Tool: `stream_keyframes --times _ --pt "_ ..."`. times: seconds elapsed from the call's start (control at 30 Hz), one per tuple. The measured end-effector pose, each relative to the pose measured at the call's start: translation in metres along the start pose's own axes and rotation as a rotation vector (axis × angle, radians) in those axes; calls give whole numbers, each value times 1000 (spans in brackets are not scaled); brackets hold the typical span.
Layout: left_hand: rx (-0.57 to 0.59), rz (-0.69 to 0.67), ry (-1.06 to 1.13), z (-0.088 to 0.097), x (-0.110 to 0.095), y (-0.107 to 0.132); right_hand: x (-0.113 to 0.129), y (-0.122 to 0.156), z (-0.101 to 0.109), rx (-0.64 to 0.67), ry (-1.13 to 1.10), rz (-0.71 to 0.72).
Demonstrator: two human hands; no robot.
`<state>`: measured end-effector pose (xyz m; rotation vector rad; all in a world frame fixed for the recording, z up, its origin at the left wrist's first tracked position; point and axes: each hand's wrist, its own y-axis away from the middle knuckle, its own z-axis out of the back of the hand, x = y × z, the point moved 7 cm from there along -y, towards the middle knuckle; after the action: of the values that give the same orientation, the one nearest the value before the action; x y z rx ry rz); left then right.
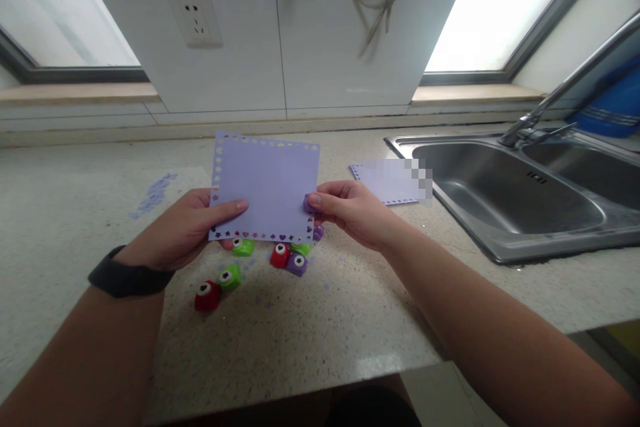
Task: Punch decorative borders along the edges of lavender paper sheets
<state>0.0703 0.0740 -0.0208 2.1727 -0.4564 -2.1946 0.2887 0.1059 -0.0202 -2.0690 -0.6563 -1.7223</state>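
A sheet of purple paper (265, 180) is raised above the countertop, with small shapes punched along its edges. My left hand (195, 220) grips its left side, thumb on the front. At the right edge, my right hand (353, 207) pinches a purple craft punch (309, 203) that sits over the paper's border; the fingers partly hide it. Below the sheet lie more punches: a red punch (281, 255), a purple punch (298, 263), a green punch (243, 246), another green punch (230, 277) and a red punch (207, 295). The sheet partly covers some of them.
A second punched purple sheet (383, 180) lies right of my hands, partly blurred out. Purple paper scraps (154, 195) are heaped at the left, with more bits around the punches. A steel double sink (493, 250) with a faucet (520, 128) is at the right.
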Motion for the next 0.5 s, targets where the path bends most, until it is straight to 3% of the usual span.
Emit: stream_keyframes --times 0.5 --pt "-39 3 -9 2 -1 1 0 -1 1 -6 12 4"
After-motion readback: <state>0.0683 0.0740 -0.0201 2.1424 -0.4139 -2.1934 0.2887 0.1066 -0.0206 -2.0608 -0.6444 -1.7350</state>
